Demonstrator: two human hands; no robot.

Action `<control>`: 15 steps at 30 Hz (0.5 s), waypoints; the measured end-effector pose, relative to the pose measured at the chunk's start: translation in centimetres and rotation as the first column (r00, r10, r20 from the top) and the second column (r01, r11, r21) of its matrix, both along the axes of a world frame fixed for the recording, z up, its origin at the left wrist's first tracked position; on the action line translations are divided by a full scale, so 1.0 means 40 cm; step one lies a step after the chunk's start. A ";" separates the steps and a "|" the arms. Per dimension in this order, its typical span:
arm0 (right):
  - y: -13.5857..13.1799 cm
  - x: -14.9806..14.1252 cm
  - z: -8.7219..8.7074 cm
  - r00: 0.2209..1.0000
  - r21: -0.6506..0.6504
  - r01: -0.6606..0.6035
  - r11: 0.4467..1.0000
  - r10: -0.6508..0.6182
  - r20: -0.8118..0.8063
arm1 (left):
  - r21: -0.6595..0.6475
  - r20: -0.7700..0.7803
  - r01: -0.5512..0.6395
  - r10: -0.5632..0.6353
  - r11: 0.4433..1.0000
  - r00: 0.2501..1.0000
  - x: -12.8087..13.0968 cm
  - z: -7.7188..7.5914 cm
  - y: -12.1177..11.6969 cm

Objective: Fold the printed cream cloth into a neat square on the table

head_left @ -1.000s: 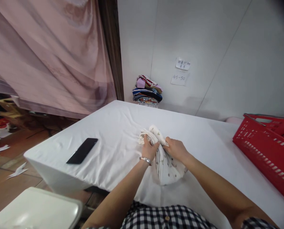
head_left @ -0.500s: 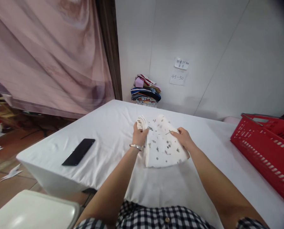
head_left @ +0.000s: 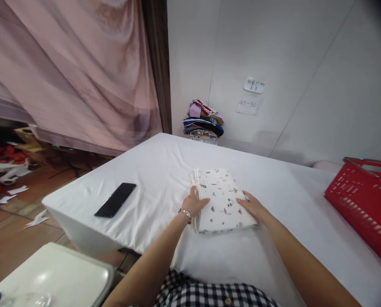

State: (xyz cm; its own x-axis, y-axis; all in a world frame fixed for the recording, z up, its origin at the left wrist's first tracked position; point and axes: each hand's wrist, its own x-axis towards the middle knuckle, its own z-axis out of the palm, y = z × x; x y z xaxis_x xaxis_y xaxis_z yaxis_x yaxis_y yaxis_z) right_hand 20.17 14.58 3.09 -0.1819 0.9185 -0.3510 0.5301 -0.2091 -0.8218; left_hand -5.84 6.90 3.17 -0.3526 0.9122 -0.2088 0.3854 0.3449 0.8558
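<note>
A white cloth point(head_left: 220, 217) with small grey and brown printed figures is folded into a thick rectangle, resting on the white-covered table in front of me. My left hand point(head_left: 195, 204) grips its left side, where several fold layers show; the thumb presses on top and the fingers are partly hidden along the edge. On the opposite side my right hand point(head_left: 253, 207) holds the right edge, thumb on the printed face and fingers curled at the side. A bracelet circles my left wrist.
A black phone point(head_left: 115, 199) lies left on the table point(head_left: 158, 157). At the far right stands a red plastic basket point(head_left: 363, 204). Stacked folded fabrics point(head_left: 203, 121) sit by the wall at the back. A white stool-like surface point(head_left: 56, 273) is at lower left, beside the table.
The cloth was lifted with its far edge curved up; now it lies flatter and squarer on the table. Both hands have moved down and nearer to me with it. The camera view has shifted slightly left.
</note>
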 end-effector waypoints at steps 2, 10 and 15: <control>-0.019 0.011 0.000 0.997 -0.024 0.002 1.000 -0.004 -0.074 | 0.084 0.057 0.031 -0.036 0.996 0.998 0.004 -0.003 -0.009; -0.070 0.050 -0.029 0.989 -0.053 0.025 0.998 -0.032 -0.142 | -0.030 0.479 -0.100 0.103 0.994 0.872 0.018 -0.041 -0.064; -0.059 0.073 -0.023 0.961 0.153 -0.148 0.977 0.106 0.257 | -0.017 0.352 -0.019 0.024 1.000 0.936 0.038 -0.027 -0.154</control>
State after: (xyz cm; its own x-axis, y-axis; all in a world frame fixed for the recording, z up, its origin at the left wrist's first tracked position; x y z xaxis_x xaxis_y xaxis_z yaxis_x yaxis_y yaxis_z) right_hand 23.11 12.21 2.17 -0.2287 0.9432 -0.2408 0.7331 0.0042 -0.6801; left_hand -4.32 0.74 2.10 -0.2736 0.9015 -0.3352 0.0530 0.3621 0.9306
